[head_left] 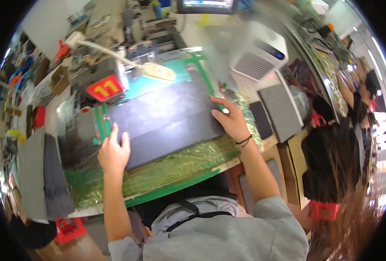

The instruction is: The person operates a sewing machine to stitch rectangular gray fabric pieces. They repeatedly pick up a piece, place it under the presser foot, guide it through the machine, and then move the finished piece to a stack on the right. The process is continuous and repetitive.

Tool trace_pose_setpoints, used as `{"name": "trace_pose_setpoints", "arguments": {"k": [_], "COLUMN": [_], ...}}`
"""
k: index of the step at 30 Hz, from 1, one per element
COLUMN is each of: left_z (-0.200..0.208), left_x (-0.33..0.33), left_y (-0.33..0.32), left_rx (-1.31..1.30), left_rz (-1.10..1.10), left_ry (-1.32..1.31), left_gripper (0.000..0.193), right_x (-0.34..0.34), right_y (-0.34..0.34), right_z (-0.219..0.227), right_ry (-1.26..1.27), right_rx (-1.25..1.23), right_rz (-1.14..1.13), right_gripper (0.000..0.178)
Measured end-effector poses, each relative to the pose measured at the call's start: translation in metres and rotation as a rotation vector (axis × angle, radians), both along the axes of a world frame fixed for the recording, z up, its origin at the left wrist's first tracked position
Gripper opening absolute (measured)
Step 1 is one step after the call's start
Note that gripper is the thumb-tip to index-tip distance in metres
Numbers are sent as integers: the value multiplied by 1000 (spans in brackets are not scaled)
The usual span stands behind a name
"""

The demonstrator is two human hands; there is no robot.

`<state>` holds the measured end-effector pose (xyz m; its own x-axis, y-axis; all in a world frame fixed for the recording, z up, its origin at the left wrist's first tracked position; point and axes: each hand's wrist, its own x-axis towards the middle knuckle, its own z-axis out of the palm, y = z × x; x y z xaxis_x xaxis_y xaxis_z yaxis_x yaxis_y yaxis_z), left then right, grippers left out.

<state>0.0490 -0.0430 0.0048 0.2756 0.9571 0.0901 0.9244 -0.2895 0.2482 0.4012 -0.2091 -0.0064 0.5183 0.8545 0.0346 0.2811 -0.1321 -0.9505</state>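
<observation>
Dark sheet (171, 126): one, flat on the green-covered table (180, 167), between two hands.
Left hand (113, 152): at the sheet's left side, thumb and fingers apart.
Right hand (233, 122): at its right edge, likewise spread.
Brown box (60, 80): far left, contents unclear from here.
Red stools (327, 204): two.

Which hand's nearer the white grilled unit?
Right: the right hand is at the right edge of the dark sheet, below and left of the white grilled unit in view; the left hand is at the left edge, farther away.
</observation>
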Motion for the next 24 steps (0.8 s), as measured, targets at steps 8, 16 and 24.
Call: {"name": "trace_pose_setpoints", "arguments": {"k": [8, 16, 24], "left_z": [0, 12, 6], "left_x": [2, 7, 10], "left_y": [-3, -5, -5], "left_rx": [-27, -118, 143], "left_rz": [-5, 41, -96], "left_ry": [0, 9, 163], "left_gripper": [55, 55, 49], "right_x": [107, 122, 144], "right_y": [-134, -167, -204], "right_z": [3, -12, 2], "right_ry": [-930, -1033, -1030], "right_rx": [-292, -488, -382], "right_rz": [-518, -407, -399], "right_gripper": [29, 37, 45]}}
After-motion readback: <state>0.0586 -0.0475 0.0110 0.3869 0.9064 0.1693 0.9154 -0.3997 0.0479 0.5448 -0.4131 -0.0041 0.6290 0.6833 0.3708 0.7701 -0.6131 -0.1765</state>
